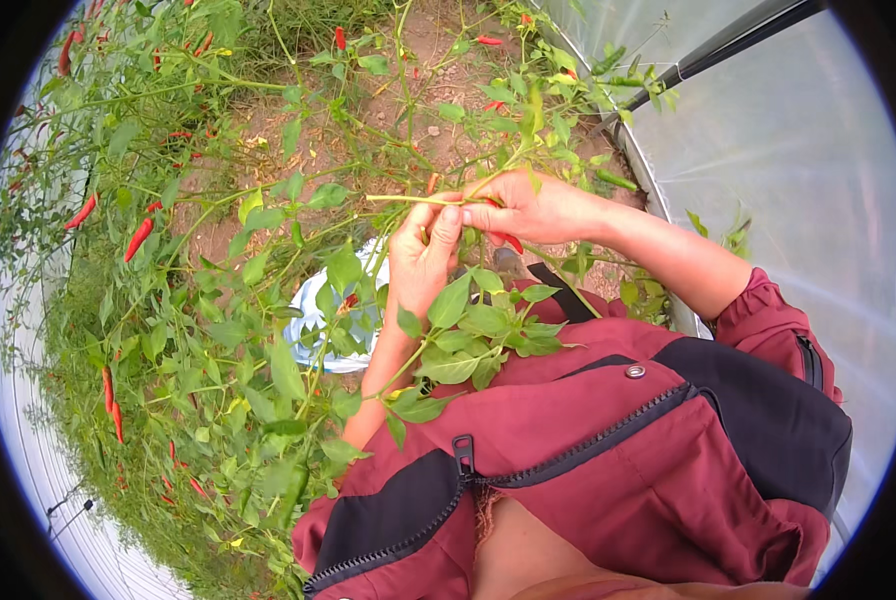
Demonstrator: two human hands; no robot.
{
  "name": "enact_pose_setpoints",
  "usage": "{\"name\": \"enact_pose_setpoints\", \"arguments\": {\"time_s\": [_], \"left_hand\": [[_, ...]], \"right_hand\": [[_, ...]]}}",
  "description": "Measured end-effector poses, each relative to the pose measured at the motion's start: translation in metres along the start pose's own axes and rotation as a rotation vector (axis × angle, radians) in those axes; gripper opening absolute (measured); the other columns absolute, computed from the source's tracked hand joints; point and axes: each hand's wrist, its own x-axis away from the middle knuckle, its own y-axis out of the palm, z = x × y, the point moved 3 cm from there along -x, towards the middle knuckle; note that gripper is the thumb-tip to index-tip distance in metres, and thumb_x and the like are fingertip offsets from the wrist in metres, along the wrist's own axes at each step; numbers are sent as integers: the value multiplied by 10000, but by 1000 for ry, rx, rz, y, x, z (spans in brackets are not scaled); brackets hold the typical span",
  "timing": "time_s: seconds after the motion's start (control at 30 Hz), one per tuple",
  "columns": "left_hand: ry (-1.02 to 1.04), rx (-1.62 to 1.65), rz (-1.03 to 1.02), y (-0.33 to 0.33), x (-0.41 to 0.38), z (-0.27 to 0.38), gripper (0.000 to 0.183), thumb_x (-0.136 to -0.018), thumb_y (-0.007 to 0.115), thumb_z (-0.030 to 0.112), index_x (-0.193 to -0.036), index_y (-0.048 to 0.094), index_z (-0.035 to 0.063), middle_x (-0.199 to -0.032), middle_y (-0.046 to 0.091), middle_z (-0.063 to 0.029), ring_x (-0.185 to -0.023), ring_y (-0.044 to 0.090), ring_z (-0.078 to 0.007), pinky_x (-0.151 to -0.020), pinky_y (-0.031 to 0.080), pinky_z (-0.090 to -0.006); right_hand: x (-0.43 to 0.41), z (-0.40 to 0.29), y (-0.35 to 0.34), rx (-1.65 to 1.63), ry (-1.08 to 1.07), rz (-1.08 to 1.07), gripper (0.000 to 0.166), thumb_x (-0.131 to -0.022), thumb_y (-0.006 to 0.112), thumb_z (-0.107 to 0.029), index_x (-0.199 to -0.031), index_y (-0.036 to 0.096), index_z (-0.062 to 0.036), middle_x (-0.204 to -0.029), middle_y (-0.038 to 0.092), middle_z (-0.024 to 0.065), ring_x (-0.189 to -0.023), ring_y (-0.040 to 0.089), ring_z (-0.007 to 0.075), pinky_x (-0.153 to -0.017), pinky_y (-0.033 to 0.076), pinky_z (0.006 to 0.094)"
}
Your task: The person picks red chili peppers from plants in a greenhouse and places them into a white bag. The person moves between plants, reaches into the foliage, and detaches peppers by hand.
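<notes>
My left hand (424, 251) and my right hand (519, 206) meet at the fingertips amid chilli pepper plants. A pale green stem (403, 199) crosses the fingers of my left hand, pinched between thumb and fingers. A small green piece shows beside that thumb. From under my right thumb and fingers a red chilli pepper (511, 242) sticks out, its middle hidden by the hand. Leafy shoots (466, 330) hang over my left forearm and against my jacket. Beside my left wrist, partly behind leaves, stands a white and blue plastic bag (320, 300); something red shows at it.
Dense chilli plants (215, 330) with several red fruits fill the left side. Bare soil (433, 97) lies ahead between plants. On the right rises a translucent plastic greenhouse wall (778, 142) with a dark slanted pole (718, 52).
</notes>
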Motion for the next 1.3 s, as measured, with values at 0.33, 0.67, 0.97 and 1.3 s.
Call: {"name": "enact_pose_setpoints", "arguments": {"time_s": [0.33,0.67,0.97,1.3], "left_hand": [[-35,82,183,-3,-2,-5,140,-828,490,106,-729,530,16,-631,501,28,-553,418,-36,-472,330,-195],[-171,-215,208,-25,1,-36,163,-833,497,183,-764,553,47,-615,503,12,-538,431,-78,-513,381,-236],[-95,-468,-30,0,3,-48,232,-767,618,241,-864,583,34,-664,595,-97,-601,543,-117,-575,434,-281],[-124,-414,-67,-8,19,-61,201,-782,596,224,-868,582,42,-651,585,-61,-583,512,-91,-554,423,-259]], "right_hand": [[11,-13,22,515,-291,210,195,-764,530,-250,-751,537,-56,-689,574,132,-659,567,336,-581,454,397],[-21,-72,-13,535,-471,258,240,-682,593,-296,-780,591,-77,-623,570,76,-559,555,212,-516,453,329],[-118,48,-102,1192,164,-187,266,-660,572,-151,-916,634,-123,-673,608,81,-606,579,209,-572,478,326],[-72,75,-79,914,191,-325,212,-666,556,-186,-737,593,10,-704,580,209,-704,572,349,-641,457,400]]}}
